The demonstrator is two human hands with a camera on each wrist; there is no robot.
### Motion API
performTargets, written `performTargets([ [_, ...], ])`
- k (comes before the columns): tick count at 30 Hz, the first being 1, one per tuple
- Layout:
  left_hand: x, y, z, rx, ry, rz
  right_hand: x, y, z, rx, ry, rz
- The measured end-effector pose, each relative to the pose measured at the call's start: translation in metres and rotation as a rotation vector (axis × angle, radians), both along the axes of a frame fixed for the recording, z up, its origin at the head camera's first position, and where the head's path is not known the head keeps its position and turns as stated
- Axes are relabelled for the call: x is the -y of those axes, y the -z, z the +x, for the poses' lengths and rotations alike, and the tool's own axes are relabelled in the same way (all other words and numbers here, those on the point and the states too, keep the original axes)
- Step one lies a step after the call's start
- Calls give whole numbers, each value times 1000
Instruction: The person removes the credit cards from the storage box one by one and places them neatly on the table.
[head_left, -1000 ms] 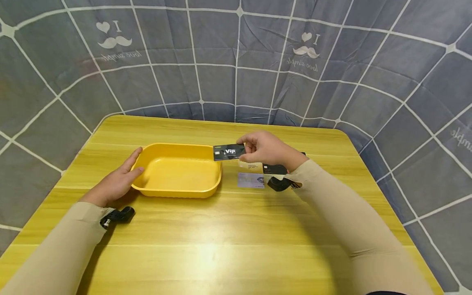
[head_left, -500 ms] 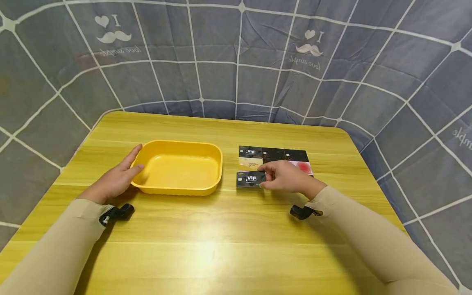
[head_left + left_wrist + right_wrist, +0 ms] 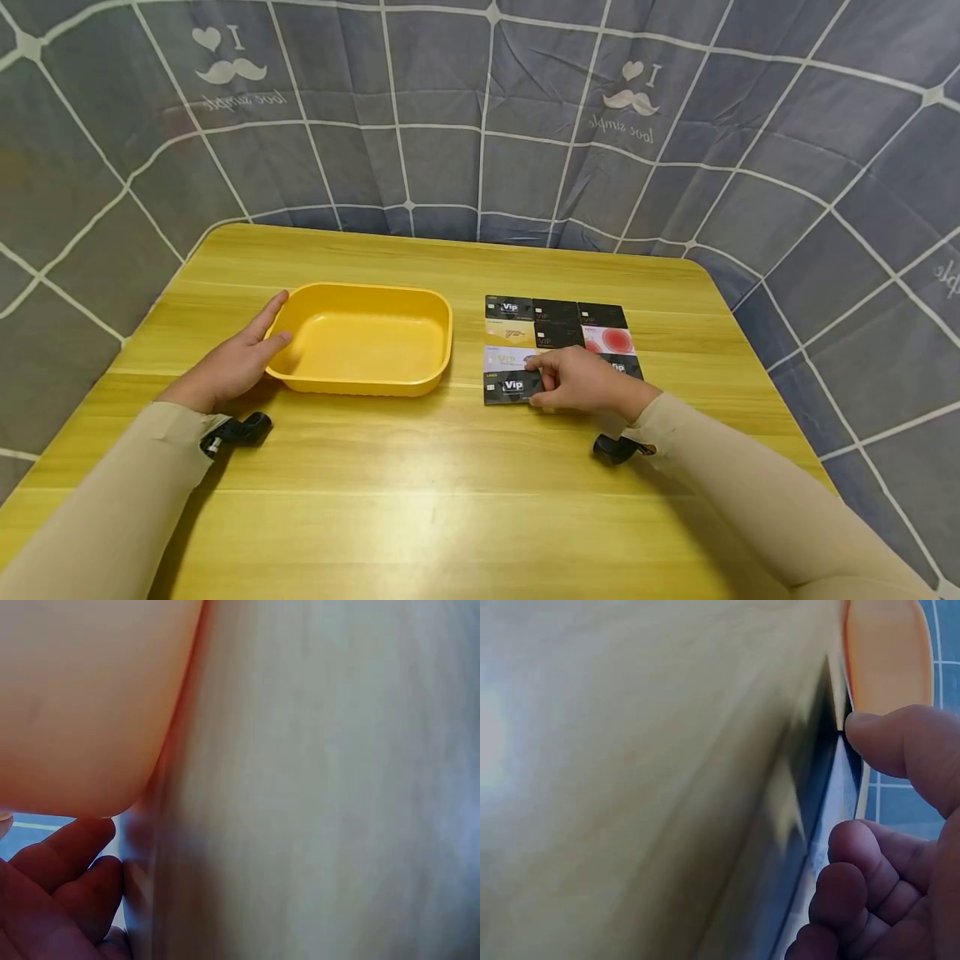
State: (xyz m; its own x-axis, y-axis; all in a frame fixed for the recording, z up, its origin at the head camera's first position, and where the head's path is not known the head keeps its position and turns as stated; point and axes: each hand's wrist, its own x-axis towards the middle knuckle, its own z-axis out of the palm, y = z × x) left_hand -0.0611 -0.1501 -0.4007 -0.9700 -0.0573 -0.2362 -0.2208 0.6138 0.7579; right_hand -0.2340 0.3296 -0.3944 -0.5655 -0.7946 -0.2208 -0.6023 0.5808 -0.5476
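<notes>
A black Vip card (image 3: 512, 387) lies at the front left of a block of cards, at the lower edge of a pale lilac card (image 3: 505, 358). My right hand (image 3: 577, 382) pinches its right end between thumb and fingers, hiding that end and some cards behind. In the right wrist view the thumb (image 3: 885, 739) is at the card's edge, close over the table. My left hand (image 3: 236, 362) rests against the left side of a yellow plastic tray (image 3: 360, 387), fingers extended along its wall and thumb at the rim. Nothing lies inside the tray.
Behind the held card, several cards lie edge to edge in rows, among them a gold card (image 3: 508, 333), a black VIP card (image 3: 555, 311) and a pink-and-red card (image 3: 609, 340). A grey checked cloth (image 3: 442, 100) hangs behind the wooden table (image 3: 375, 500).
My right hand has carried the Vip card from beside the tray's right rim rightward and toward me, down to the front of the card rows. My left hand stays at the tray.
</notes>
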Motion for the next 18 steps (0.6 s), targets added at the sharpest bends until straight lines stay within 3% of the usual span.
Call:
performTargets([
  [18, -1, 1, -1, 8, -19, 17, -2, 10, 6, -112, -28, 55],
])
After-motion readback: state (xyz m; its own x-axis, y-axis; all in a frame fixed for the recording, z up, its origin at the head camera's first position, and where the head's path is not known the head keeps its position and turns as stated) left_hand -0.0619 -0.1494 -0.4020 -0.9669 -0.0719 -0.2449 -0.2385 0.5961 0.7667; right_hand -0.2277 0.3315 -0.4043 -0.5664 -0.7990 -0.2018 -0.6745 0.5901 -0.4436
